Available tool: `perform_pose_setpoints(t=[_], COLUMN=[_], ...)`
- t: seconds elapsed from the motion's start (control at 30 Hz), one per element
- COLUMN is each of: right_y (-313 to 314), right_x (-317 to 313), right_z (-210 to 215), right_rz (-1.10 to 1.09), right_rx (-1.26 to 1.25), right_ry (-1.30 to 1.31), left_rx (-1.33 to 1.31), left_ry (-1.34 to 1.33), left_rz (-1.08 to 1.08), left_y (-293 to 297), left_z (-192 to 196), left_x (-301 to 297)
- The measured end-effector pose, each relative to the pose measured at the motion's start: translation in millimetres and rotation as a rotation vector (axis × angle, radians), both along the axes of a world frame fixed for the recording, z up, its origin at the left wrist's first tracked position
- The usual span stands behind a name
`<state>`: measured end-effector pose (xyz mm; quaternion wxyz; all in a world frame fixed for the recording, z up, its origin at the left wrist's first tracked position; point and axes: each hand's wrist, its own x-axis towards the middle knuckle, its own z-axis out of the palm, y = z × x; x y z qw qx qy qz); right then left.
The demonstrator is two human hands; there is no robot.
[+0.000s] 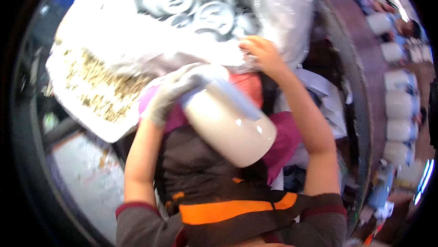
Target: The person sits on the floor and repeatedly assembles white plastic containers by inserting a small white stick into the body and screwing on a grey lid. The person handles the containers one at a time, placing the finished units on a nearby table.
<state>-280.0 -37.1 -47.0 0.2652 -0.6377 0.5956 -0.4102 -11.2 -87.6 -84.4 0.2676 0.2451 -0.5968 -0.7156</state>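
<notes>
A cream-white cylindrical vessel [232, 128] with a blue-grey band lies tilted over my lap, its rounded end toward the lower right. My left hand [175, 89], in a grey-white glove, is closed around its upper left end. My bare right hand [264, 57] is at the near edge of a clear plastic bag [287, 14], beyond the vessel. Its fingers are bent together; blur hides what they hold, if anything. Inside the bag lie several grey round plastic parts [214, 16] with ring-shaped openings.
A white sack [98, 87] with a brown-yellow flecked area sits at the left. Below it is a pale, stained surface [86, 178]. Along the right runs a dark curved edge [351, 64]. Beyond it stand several white cylindrical vessels [399, 105], and other people [406, 28] are at the far right.
</notes>
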Motion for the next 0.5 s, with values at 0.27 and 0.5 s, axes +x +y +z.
perform_pose_setpoints(t=[0.27,0.5], right_y=[-119.7,-86.2], right_x=[30.8,41.3], right_z=[-84.7,-26.7], right_rz=[-0.140,-0.145], right_rx=[0.247,-0.028], right_ry=[0.568,0.182], left_rx=[0.222,0.390], left_ry=[0.472,0.472], left_rz=[0.534,0.772], left_y=[-46.2,-46.0], left_z=[-62.8,-34.9], left_x=[56.4,40.2])
